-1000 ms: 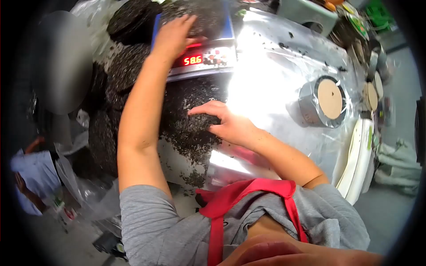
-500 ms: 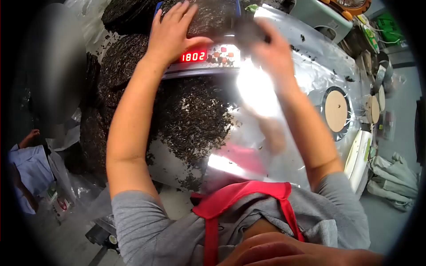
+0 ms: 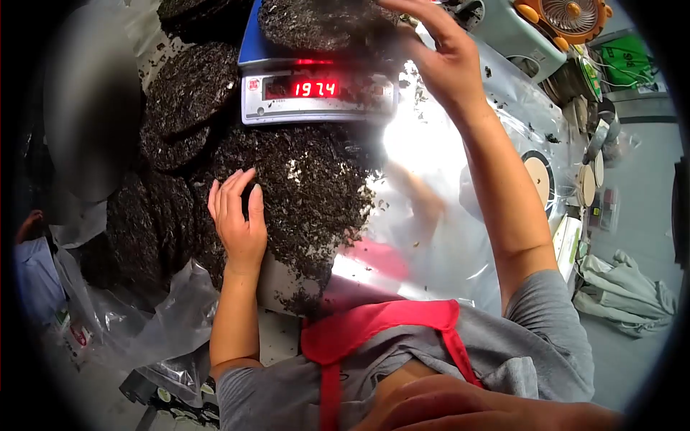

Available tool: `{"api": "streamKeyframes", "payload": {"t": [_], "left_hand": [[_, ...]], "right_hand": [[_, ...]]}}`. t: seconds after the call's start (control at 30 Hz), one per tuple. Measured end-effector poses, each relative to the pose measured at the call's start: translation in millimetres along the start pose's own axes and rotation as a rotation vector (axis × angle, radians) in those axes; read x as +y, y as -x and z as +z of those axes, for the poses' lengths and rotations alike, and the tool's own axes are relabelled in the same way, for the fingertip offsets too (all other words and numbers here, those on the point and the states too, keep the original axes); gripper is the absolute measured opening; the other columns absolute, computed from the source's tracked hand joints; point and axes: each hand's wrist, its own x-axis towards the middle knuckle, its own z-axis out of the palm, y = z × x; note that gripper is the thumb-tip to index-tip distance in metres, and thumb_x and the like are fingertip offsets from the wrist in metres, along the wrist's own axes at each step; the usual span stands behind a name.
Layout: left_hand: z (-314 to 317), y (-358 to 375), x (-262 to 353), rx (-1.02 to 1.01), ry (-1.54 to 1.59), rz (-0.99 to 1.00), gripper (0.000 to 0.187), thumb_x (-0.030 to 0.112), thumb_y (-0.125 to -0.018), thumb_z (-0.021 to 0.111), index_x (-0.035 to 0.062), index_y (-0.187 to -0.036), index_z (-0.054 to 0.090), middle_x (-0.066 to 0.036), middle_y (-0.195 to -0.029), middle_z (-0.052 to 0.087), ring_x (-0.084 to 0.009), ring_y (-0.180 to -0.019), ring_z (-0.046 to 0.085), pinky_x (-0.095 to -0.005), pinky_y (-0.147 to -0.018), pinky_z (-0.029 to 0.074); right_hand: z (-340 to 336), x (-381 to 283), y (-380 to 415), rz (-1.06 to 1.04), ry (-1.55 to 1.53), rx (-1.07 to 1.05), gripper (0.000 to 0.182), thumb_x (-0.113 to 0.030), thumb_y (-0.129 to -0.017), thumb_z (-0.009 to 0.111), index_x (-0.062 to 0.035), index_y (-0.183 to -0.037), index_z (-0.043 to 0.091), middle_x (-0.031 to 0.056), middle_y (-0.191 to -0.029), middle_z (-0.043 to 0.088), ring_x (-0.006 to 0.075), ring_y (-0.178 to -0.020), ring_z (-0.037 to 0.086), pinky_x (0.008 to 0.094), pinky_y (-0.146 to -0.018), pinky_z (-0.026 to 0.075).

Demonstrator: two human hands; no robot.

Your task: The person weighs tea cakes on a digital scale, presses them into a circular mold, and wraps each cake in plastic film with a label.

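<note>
A digital scale (image 3: 363,108) with a red lit display stands at the top middle, a dark round cake (image 3: 309,25) of dried leaf-like flakes on its blue platform. My left hand (image 3: 239,219) lies at the left edge of a loose pile of dark flakes (image 3: 309,187), its fingers bent and slightly apart, holding nothing I can see. At the right side of the cake is my right hand (image 3: 445,61), thumb and fingers spread; its fingertips are blurred, and dark material lies beside them.
Stacks of dark round cakes (image 3: 190,90) stand left of the scale. Clear plastic (image 3: 144,323) bunches at lower left. A shiny sheet (image 3: 445,244), a round disc (image 3: 537,179) and an orange fan (image 3: 571,18) are on the right. Another person's sleeve (image 3: 39,276) shows far left.
My left hand has left the cake on the scale and come down to the loose pile. My right hand has moved slightly up. The scale's reading has changed from 1802 to 197.4.
</note>
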Motion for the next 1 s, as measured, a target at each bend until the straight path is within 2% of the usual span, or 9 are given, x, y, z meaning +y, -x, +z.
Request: {"api": "streamKeyframes", "payload": {"t": [0.27,0.33,0.47,0.53,0.6,0.77,0.93,0.97,1.0], "left_hand": [[-18.5,3.3,13.7,-0.077,0.052,0.061,0.017,0.012,-0.097,0.057,0.0075,-0.109,0.068,-0.008,-0.107,0.069,-0.0247,-0.107,0.063,-0.0446,-0.110,0.036],[-14.3,14.7,13.1,-0.077,0.030,0.092,0.017,0.012,-0.095,0.060,0.0097,-0.109,0.070,-0.007,-0.106,0.070,-0.0230,-0.105,0.064,-0.0443,-0.110,0.036],[-16.8,32.1,24.3,-0.170,0.079,0.127,0.017,0.012,-0.093,0.063,0.0099,-0.108,0.071,-0.006,-0.103,0.070,-0.0216,-0.104,0.065,-0.0436,-0.108,0.037],[-16.2,40.0,30.6,-0.219,0.114,0.115,0.017,0.013,-0.093,0.063,0.0099,-0.108,0.071,-0.006,-0.102,0.071,-0.0223,-0.103,0.065,-0.0437,-0.108,0.037],[-5.7,51.5,34.9,-0.260,0.169,0.100,0.017,0.014,-0.093,0.064,0.0107,-0.108,0.071,-0.007,-0.104,0.071,-0.0240,-0.105,0.064,-0.0449,-0.108,0.037],[15.0,69.5,34.9,-0.398,0.161,0.223,0.022,0.013,-0.090,0.067,0.0141,-0.112,0.069,-0.004,-0.114,0.067,-0.0255,-0.116,0.059,-0.0474,-0.110,0.035],[19.8,70.1,37.1,-0.395,0.169,0.239,0.023,0.011,-0.087,0.069,0.0153,-0.109,0.071,-0.003,-0.115,0.066,-0.0264,-0.119,0.057,-0.0478,-0.109,0.035],[19.1,64.9,41.1,-0.387,0.163,0.222,0.022,0.010,-0.086,0.069,0.0148,-0.108,0.071,-0.004,-0.115,0.066,-0.0257,-0.118,0.057,-0.0462,-0.106,0.036],[19.7,59.5,45.4,-0.373,0.149,0.227,0.023,0.009,-0.085,0.069,0.0144,-0.108,0.072,-0.004,-0.114,0.067,-0.0256,-0.116,0.058,-0.0449,-0.104,0.037]], "right_hand": [[-30.3,-33.2,-23.1,-0.114,-0.065,0.179,0.040,0.006,-0.083,0.058,-0.0060,-0.121,0.065,0.0096,-0.112,0.071,0.0204,-0.108,0.065,0.0302,-0.094,0.050],[-23.7,-11.6,11.3,0.176,0.138,0.165,0.034,-0.003,-0.088,0.057,-0.0035,-0.121,0.065,0.0095,-0.110,0.071,0.0147,-0.099,0.066,0.0282,-0.089,0.051],[5.4,1.3,68.9,0.363,0.338,-0.140,0.048,-0.017,-0.080,0.063,-0.0091,-0.127,0.062,0.0154,-0.121,0.066,0.0315,-0.104,0.065,0.0404,-0.093,0.051],[24.8,9.9,88.6,-0.011,0.654,-0.283,0.050,-0.018,-0.078,0.067,-0.0114,-0.127,0.061,0.0121,-0.120,0.064,0.0307,-0.108,0.062,0.0411,-0.093,0.049],[43.2,14.0,102.8,-0.080,0.902,-0.369,0.052,-0.015,-0.077,0.069,-0.0147,-0.128,0.059,0.0053,-0.122,0.061,0.0224,-0.118,0.055,0.0361,-0.093,0.044],[38.3,16.6,91.7,-0.123,0.805,-0.309,0.048,-0.010,-0.079,0.067,-0.0208,-0.125,0.063,0.0022,-0.099,0.069,0.0207,-0.095,0.063,0.0358,-0.085,0.045],[18.6,-9.9,18.5,-0.338,0.437,0.151,0.032,-0.015,-0.081,0.074,-0.0171,-0.113,0.069,0.0064,-0.087,0.070,0.0313,-0.080,0.066,0.0435,-0.068,0.052],[15.3,-8.1,-2.2,-0.397,0.599,0.215,0.033,-0.011,-0.081,0.071,-0.0155,-0.114,0.069,0.0078,-0.096,0.071,0.0306,-0.085,0.067,0.0402,-0.074,0.053],[3.4,-42.6,-15.9,-0.149,0.555,-0.027,0.040,-0.005,-0.086,0.063,-0.0056,-0.125,0.061,0.0161,-0.110,0.070,0.0287,-0.105,0.066,0.0364,-0.098,0.049]]}}
